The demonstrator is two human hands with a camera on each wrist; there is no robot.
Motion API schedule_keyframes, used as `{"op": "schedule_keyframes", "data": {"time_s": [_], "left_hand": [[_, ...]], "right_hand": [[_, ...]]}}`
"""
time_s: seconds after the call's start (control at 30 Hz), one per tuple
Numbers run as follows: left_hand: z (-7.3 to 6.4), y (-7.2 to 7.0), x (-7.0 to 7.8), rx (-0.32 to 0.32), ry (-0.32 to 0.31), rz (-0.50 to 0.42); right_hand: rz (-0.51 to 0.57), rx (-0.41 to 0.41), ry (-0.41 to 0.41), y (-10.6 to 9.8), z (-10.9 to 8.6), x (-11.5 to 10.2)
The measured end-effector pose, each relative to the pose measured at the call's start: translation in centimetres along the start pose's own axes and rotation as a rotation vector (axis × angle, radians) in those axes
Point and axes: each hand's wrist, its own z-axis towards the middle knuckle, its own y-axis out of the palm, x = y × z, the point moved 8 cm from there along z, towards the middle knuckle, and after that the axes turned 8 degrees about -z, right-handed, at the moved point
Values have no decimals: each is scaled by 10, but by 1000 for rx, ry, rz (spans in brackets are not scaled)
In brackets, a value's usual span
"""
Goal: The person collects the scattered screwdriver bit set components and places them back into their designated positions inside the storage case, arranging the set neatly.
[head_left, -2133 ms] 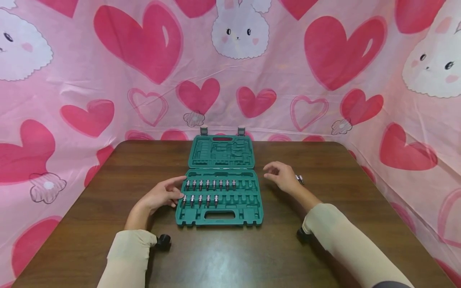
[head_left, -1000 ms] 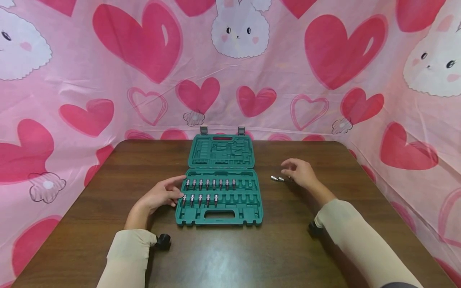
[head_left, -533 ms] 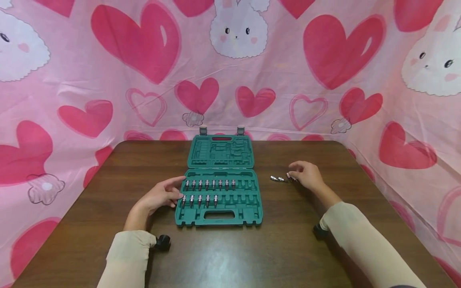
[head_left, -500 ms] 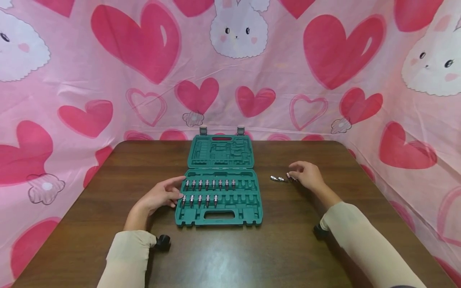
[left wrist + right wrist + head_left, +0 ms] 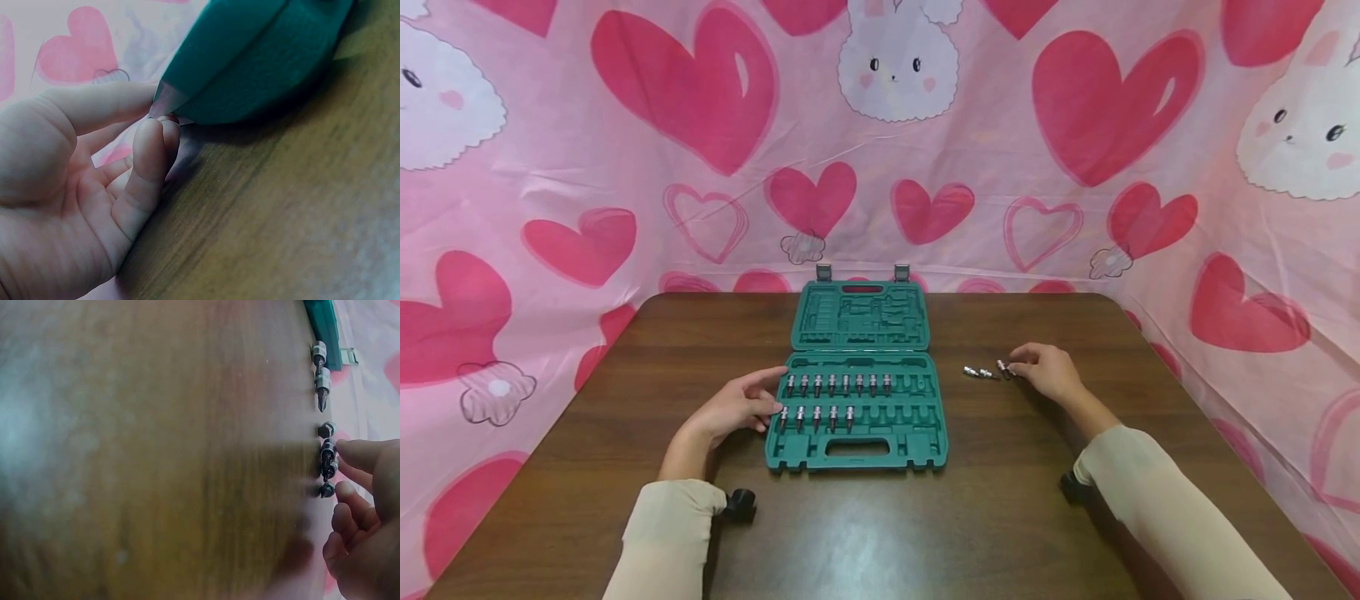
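A green tool case (image 5: pixel 857 454) lies spread out on the table, with several bit sockets (image 5: pixel 832 385) standing in two rows on its left side. At its left edge, my left hand (image 5: pixel 737 407) holds the case, thumb and finger against the edge; the left wrist view shows the fingertips meeting at a corner of the case (image 5: pixel 250 75). To the right of the case, my right hand (image 5: pixel 1048 372) is beside a few loose bit sockets (image 5: pixel 986 373). In the right wrist view, its thumb and a finger stand apart, their tips close to bit sockets (image 5: pixel 328 450); contact is unclear.
The case's lid (image 5: pixel 861 317) leans back with two metal latches at its far edge. The brown wooden table (image 5: pixel 850 542) runs up to a pink cloth backdrop (image 5: pixel 880 167) with hearts and rabbits. Several slots at the right of both case rows hold nothing.
My right hand has moved right from beside the case to the loose bit sockets, then slightly farther right, leaving more of them in sight. My left hand has stayed at the case edge.
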Motion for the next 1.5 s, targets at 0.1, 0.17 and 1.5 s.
{"op": "schedule_keyframes", "data": {"time_s": [0.1, 0.17, 1.5], "left_hand": [[0, 1, 1, 6, -4, -5], [0, 1, 1, 2, -2, -6], [3, -3, -5, 20, -16, -5]], "right_hand": [[2, -2, 5, 0, -1, 3], [-1, -2, 10, -1, -2, 5], [-37, -71, -25, -2, -7, 9]]}}
